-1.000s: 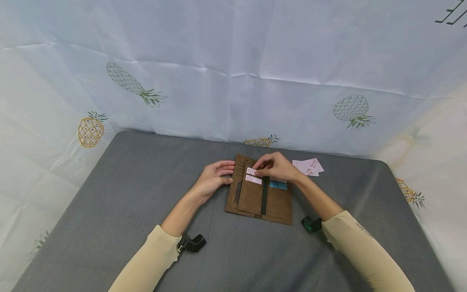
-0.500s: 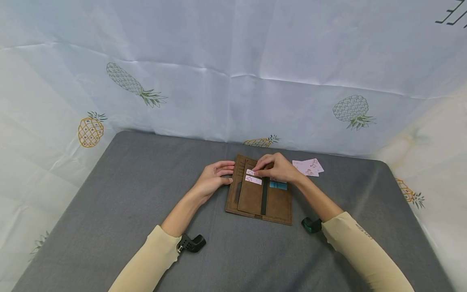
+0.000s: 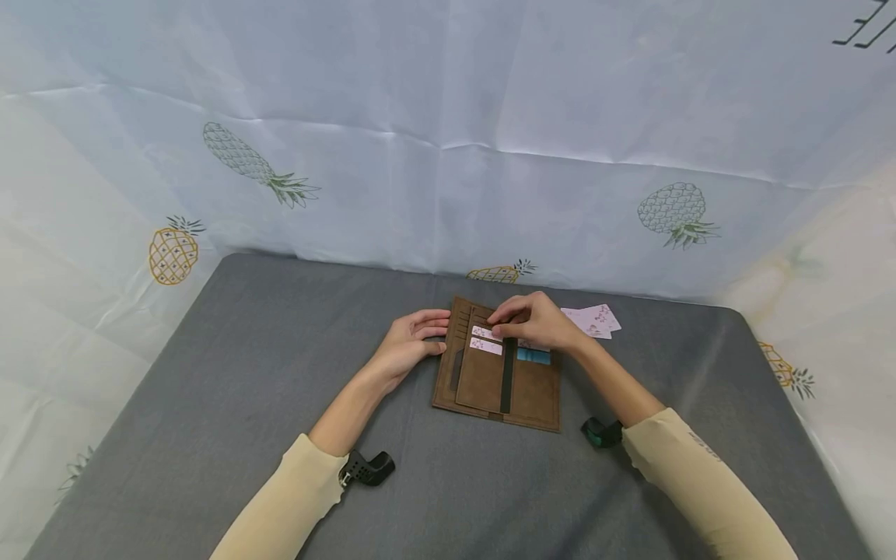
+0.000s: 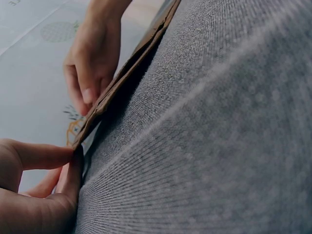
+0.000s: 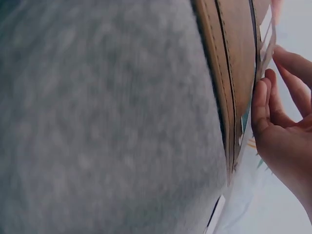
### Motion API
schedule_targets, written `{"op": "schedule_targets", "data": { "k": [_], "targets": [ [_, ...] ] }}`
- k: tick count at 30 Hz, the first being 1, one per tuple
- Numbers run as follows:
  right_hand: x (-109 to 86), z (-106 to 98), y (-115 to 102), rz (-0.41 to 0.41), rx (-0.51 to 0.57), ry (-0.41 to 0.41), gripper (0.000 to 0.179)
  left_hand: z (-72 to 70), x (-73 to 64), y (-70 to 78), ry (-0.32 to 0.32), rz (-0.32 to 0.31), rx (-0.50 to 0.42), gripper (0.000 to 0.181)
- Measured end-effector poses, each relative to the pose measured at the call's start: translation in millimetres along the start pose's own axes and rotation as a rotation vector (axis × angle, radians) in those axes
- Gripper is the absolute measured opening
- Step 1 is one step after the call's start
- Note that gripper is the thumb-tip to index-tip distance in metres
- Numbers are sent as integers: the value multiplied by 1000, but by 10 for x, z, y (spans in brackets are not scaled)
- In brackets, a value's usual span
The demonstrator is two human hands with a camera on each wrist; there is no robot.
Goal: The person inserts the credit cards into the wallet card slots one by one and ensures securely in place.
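An open brown wallet (image 3: 477,381) lies on the grey table, a dark strap (image 3: 507,381) running down its middle. My left hand (image 3: 409,342) holds the wallet's left edge, and the left wrist view has the thumb and fingers of that left hand (image 4: 41,190) pinching the edge. Over the upper left slot, my right hand (image 3: 537,323) pinches a pink floral card (image 3: 480,332), partly hidden by the fingers. Just below it another pink card (image 3: 486,345) sits in a slot. A blue card (image 3: 534,355) shows in the right-hand panel. The right wrist view catches the right hand (image 5: 285,112) against the card edge.
Loose pink cards (image 3: 593,319) lie overlapped behind the right forearm, near the table's back edge. A pale curtain (image 3: 392,194) with pineapple prints hangs behind the grey table (image 3: 315,334). Black wrist devices (image 3: 371,468) sit under both forearms.
The upper pink card has slid slightly down into its slot, less of it showing, with my right hand shifting a little right. My left hand and the wallet have stayed in place.
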State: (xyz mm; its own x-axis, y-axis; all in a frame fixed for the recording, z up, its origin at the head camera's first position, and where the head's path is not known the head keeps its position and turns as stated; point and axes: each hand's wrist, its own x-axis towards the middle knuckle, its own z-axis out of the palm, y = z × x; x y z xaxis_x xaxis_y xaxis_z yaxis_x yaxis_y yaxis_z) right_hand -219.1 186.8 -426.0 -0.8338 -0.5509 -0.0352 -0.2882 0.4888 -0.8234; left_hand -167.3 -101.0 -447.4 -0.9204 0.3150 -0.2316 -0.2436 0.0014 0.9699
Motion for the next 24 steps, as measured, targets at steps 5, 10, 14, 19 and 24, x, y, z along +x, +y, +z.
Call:
{"op": "schedule_targets", "data": {
  "k": [5,10,14,19,24],
  "targets": [
    [-75,-105,21,33,1,41,21,-1,3,-3,-7,5,-1,62],
    [-147,-215,58,92,14,81,25,-12,10,-4,-8,14,5,61],
    [-204,-291,95,109,25,112,28,-15,8,-2,-11,16,9,61],
    [-292,-366,145,118,14,144,32,-15,1,-1,-11,16,7,61],
    [-406,-460,177,160,-23,163,37,-11,0,0,-8,15,7,61]
  ]
}}
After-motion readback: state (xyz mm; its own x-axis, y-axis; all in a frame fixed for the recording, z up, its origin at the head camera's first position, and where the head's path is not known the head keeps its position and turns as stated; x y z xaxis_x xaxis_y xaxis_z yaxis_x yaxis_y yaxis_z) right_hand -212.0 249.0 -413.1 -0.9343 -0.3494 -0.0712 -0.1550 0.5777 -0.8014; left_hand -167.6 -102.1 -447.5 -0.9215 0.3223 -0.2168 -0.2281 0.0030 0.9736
